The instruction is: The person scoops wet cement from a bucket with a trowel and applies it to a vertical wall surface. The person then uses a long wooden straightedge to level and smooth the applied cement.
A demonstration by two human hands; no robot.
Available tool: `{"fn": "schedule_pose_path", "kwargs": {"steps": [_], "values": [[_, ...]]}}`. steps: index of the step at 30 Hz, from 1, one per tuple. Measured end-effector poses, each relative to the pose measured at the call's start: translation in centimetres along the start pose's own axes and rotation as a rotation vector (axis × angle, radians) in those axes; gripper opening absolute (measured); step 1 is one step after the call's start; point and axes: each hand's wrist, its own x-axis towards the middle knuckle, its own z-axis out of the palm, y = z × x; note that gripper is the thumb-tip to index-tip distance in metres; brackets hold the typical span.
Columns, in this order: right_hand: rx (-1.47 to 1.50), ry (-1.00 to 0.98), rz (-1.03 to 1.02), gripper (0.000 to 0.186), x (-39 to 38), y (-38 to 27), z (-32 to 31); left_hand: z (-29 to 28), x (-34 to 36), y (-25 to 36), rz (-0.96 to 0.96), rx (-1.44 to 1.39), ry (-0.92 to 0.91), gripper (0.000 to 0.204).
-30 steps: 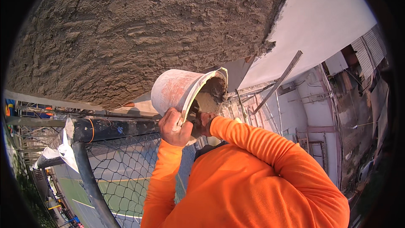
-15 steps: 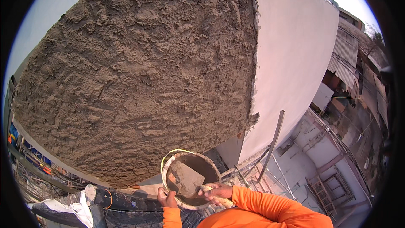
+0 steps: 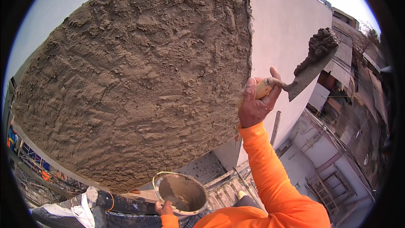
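Observation:
My right hand (image 3: 258,101) is raised in front of the wall's right side, its fingers wrapped round the pale handle of a trowel (image 3: 304,81). A thick lump of wet mortar (image 3: 322,44) lies along the blade, heaviest toward the tip. Down at the lower middle, my left hand (image 3: 164,208) grips the near left rim of a bucket (image 3: 201,187). Grey mortar (image 3: 177,188) coats the inside of the bucket, and a pale yellow handle arcs over its far left rim. Rough, freshly spread mortar covers the large wall (image 3: 139,71) ahead.
A smooth pale wall (image 3: 282,29) adjoins on the right. Black-wrapped poles (image 3: 122,202) with white cloth run along the lower left. Slatted boards (image 3: 228,192) lie right of the bucket, with a shoe on them. Far below at right are rooftops (image 3: 344,55) and a courtyard.
My right hand has lifted the trowel out of the bucket, up and to the right, now loaded with mortar. The bucket and left hand sit slightly lower and further left in view.

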Motion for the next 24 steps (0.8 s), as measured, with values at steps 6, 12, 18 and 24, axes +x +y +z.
{"fn": "schedule_pose_path", "kwargs": {"steps": [6,12,18,24], "values": [[-0.815,-0.732,0.273,0.049,-5.8,4.9,5.9,-1.3,-1.0,1.0,-0.068,-0.046,0.091,0.021],[-0.317,-1.749,0.423,0.062,-28.0,-2.7,-11.2,-0.5,-1.2,3.1,-0.153,-0.020,0.103,0.016],[-0.317,-1.842,0.779,0.055,-25.2,-1.6,-17.3,0.7,-0.5,5.4,0.077,0.091,-0.210,0.014],[-0.440,-2.031,0.619,0.053,-23.7,-6.6,-14.8,5.2,2.1,6.9,0.010,-0.109,-0.298,0.012]]}}
